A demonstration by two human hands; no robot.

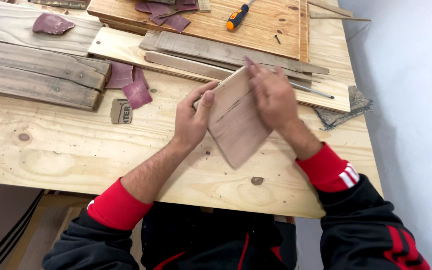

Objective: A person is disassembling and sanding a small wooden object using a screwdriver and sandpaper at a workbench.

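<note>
My left hand (pixel 192 119) grips the left edge of the small wood board (pixel 236 122) tilted mid-desk (pixel 76 150), my right hand (pixel 272 95) presses flat on its face, blurred, sanding seemingly underway, surface partly smooth, sandpaper scraps (pixel 137 93) lying left.

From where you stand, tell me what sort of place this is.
Probably a woodworking bench: a plywood worktop with rough planks, maroon sandpaper scraps and a screwdriver. Both hands hold a small board.
</note>
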